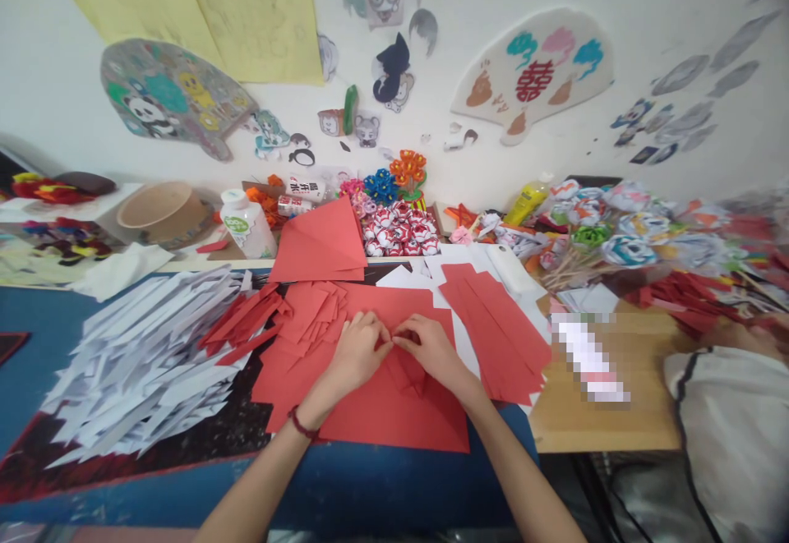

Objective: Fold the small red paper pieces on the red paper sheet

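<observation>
Both hands meet over large red paper sheets (394,424) at the middle of the table. My left hand (362,349) has its fingers curled in a pinch, its tips touching those of my right hand (426,349). A small folded red paper (408,369) lies under and between the hands, and my right fingers are closed at its upper end. What the left fingertips pinch is too small to make out. Small red paper pieces (311,313) lie just left of my left hand, and long red strips (493,325) rest to the right.
A big pile of folded white strips (154,362) covers the left side. A white bottle (246,227), paper flowers (400,229) and a red sheet (324,243) stand or lie behind. At the right, a person's sleeve (733,436) is beside a wooden table (647,420).
</observation>
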A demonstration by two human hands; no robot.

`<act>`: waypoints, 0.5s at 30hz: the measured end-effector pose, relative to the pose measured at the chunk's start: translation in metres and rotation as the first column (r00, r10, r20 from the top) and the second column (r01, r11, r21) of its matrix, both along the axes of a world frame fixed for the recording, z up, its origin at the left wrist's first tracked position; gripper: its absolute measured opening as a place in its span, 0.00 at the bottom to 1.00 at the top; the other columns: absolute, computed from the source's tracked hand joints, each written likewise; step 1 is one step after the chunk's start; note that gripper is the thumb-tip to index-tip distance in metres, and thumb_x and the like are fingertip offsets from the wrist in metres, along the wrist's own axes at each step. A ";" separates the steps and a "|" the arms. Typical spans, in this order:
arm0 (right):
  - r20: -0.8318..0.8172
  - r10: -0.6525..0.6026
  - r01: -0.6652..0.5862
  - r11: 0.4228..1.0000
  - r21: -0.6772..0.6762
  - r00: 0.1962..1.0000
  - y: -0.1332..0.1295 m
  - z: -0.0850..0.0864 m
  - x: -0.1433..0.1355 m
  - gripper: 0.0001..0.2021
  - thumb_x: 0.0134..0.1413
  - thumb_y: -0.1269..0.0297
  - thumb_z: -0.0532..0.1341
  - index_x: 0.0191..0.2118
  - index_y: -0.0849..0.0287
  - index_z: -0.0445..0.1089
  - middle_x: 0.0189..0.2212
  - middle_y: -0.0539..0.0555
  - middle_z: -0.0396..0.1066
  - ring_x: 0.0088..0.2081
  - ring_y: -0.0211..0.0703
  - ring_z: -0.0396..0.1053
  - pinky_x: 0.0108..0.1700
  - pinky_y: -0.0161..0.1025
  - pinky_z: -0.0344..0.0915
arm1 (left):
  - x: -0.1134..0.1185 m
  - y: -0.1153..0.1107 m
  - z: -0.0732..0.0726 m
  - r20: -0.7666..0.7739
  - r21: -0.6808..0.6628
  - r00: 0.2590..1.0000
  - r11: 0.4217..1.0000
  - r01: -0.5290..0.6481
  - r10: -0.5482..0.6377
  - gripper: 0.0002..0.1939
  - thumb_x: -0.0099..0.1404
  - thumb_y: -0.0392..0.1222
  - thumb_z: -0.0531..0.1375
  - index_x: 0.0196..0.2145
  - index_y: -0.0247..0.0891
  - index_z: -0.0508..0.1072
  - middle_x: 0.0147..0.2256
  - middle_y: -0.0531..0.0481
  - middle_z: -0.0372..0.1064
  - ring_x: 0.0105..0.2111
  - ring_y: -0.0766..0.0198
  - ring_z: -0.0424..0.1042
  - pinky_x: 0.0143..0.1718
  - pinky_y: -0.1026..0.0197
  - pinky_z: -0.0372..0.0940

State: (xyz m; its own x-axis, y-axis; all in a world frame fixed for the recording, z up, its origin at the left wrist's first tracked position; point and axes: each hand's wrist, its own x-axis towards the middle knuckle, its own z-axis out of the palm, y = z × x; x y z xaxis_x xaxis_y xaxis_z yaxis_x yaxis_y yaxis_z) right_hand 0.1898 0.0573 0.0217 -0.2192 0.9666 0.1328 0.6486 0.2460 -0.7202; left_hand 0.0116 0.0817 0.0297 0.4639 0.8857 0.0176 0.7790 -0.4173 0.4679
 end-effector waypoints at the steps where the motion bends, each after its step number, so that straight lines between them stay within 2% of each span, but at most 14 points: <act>1: -0.002 0.041 -0.041 0.999 -0.030 0.999 0.002 0.003 0.002 0.02 0.57 0.70 0.63 0.33 0.58 0.74 0.31 0.51 0.70 0.34 0.39 0.69 0.37 0.35 0.63 | 0.000 0.000 0.001 -0.015 0.014 1.000 1.000 -0.011 0.011 0.04 0.64 0.40 0.60 0.31 0.40 0.73 0.37 0.49 0.70 0.42 0.56 0.66 0.41 0.57 0.57; 4: 0.025 0.110 -0.108 0.992 -0.071 0.994 0.007 0.006 0.005 0.03 0.52 0.71 0.67 0.33 0.58 0.73 0.32 0.49 0.70 0.33 0.38 0.68 0.36 0.34 0.61 | -0.003 -0.004 0.002 -0.077 0.051 0.995 0.997 -0.056 0.060 0.04 0.64 0.39 0.60 0.32 0.39 0.73 0.36 0.47 0.70 0.42 0.55 0.67 0.42 0.55 0.57; 9: 0.098 0.136 -0.130 0.989 -0.063 0.986 0.010 -0.002 0.004 0.06 0.49 0.75 0.68 0.31 0.59 0.72 0.31 0.48 0.67 0.33 0.37 0.66 0.35 0.33 0.58 | -0.003 -0.018 0.000 -0.098 0.009 0.994 0.999 -0.054 0.054 0.08 0.61 0.47 0.63 0.30 0.39 0.74 0.36 0.47 0.70 0.41 0.53 0.67 0.41 0.54 0.58; 12: 0.097 0.132 -0.125 0.989 -0.075 0.986 0.009 -0.002 0.003 0.06 0.49 0.76 0.67 0.30 0.59 0.72 0.31 0.48 0.66 0.33 0.37 0.65 0.34 0.33 0.57 | 0.002 -0.025 0.000 -0.092 -0.011 0.993 0.997 -0.076 0.074 0.05 0.60 0.43 0.64 0.30 0.40 0.75 0.37 0.47 0.70 0.44 0.50 0.67 0.43 0.51 0.57; 15: 0.021 0.125 -0.123 0.989 -0.082 0.992 0.008 0.001 0.005 0.07 0.49 0.77 0.66 0.32 0.59 0.72 0.32 0.49 0.68 0.34 0.37 0.66 0.35 0.34 0.58 | 0.005 -0.024 0.000 -0.066 -0.035 0.991 0.993 -0.115 0.113 0.03 0.60 0.39 0.63 0.29 0.40 0.75 0.36 0.47 0.71 0.43 0.52 0.67 0.43 0.52 0.58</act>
